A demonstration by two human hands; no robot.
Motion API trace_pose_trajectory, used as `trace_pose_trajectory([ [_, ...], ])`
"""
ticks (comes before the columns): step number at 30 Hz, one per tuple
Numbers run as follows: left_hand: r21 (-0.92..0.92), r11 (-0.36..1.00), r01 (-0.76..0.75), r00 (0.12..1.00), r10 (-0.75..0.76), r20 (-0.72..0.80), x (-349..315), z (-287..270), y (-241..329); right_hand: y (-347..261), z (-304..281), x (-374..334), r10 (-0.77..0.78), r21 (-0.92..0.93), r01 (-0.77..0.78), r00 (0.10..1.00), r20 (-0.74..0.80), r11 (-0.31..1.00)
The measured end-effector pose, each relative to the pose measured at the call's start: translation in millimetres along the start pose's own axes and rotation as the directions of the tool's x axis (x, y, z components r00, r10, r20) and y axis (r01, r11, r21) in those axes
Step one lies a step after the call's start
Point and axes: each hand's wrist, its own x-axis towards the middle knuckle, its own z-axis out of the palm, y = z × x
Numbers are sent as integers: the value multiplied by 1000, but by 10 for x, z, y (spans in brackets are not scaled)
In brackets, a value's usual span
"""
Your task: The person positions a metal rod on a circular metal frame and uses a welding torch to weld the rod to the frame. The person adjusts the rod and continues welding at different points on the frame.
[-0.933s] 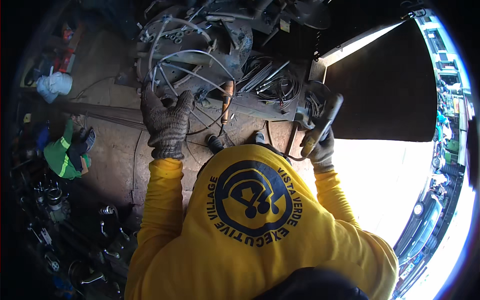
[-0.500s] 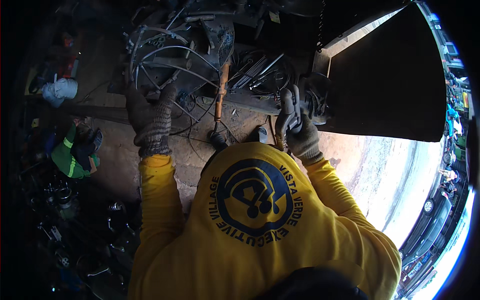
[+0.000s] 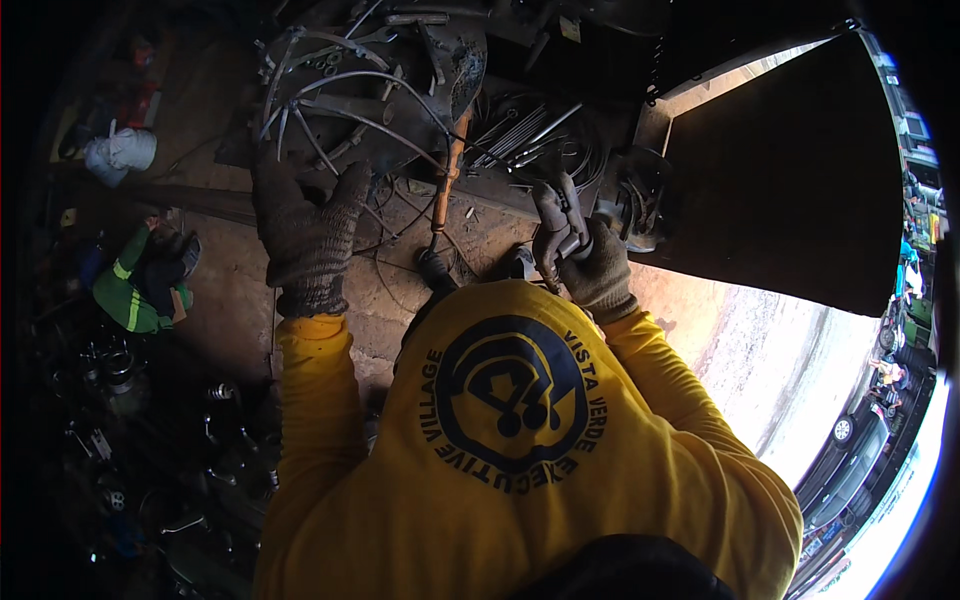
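My left hand (image 3: 305,230), in a grey-brown knit glove, is open with thumb and fingers apart. It is just below a frame of curved metal rods (image 3: 350,82) on the workbench; whether it touches a rod is unclear. In my gloved right hand (image 3: 602,268) is a grey metal tool (image 3: 561,222) with a thick, curved head, its exact kind not plain. The fingers are wrapped round it, and its lower end is partly hidden by the glove and my yellow shirt. Between the hands, an orange-handled tool (image 3: 451,172) slants across the bench's front edge.
Thin metal rods (image 3: 525,140) and cables lie on the dark workbench (image 3: 500,205). A large dark panel (image 3: 780,180) stands at right. Metal parts (image 3: 215,440) crowd the lower left. A person in green (image 3: 135,295) is at far left; a dark car (image 3: 850,460) is far right.
The tool in my right hand has tilted left and lowered slightly. My left hand's thumb has spread a little farther right. The whole view has shifted slightly.
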Motion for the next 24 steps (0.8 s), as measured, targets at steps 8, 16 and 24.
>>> trace_pose_trajectory([
  [8, -9, 1000, -22, 1000, 22, -6, -65, 9, -80, -108, 60, 8, 160, 77, -165, 984, 75, 983],
  [16, -7, 998, -63, 997, 62, -41, -57, 25, -170, -152, 57, -2, 99, -23, -96, 985, 140, 995],
  [24, -55, 998, -39, 999, 37, -35, -51, 19, -156, 16, 88, -41, 199, 46, -205, 973, 115, 978],
])
